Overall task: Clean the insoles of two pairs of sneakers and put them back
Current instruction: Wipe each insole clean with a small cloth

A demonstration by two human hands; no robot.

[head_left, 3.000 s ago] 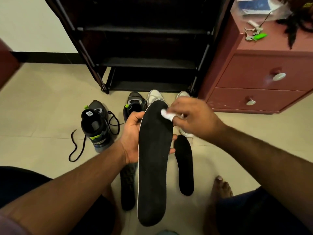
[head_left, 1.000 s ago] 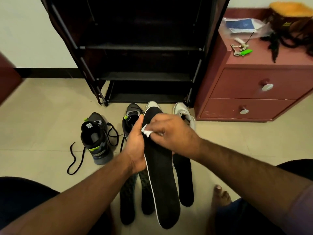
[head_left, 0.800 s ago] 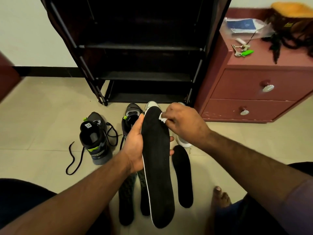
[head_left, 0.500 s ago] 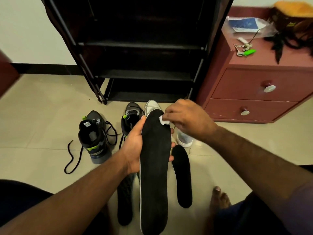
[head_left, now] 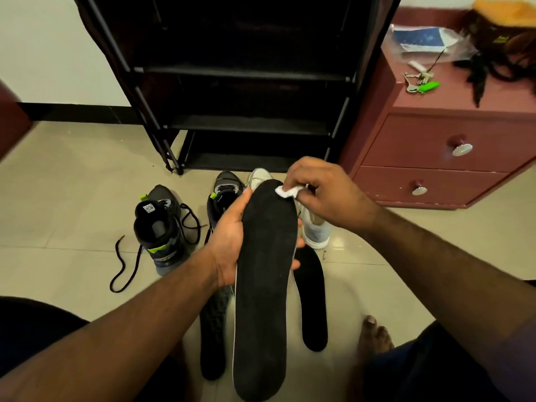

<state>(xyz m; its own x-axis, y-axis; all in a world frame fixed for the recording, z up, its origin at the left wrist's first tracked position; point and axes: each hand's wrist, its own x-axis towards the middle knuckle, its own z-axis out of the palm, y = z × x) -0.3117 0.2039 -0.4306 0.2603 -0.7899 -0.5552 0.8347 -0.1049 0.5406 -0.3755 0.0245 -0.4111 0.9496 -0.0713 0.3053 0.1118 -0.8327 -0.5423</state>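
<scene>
A home, by the look of it: tiled floor (head_left: 72,198), a black shoe rack (head_left: 246,82) against the wall, a maroon drawer chest (head_left: 435,146) at right with keys (head_left: 420,84) on top.

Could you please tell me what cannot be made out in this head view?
- White sneakers: mostly hidden behind the held insole and right hand.
- Left hand fingers: wrapped behind the insole.
- Insole on the floor: partly covered by the left forearm.
- Shoe label: too small to read.
</scene>
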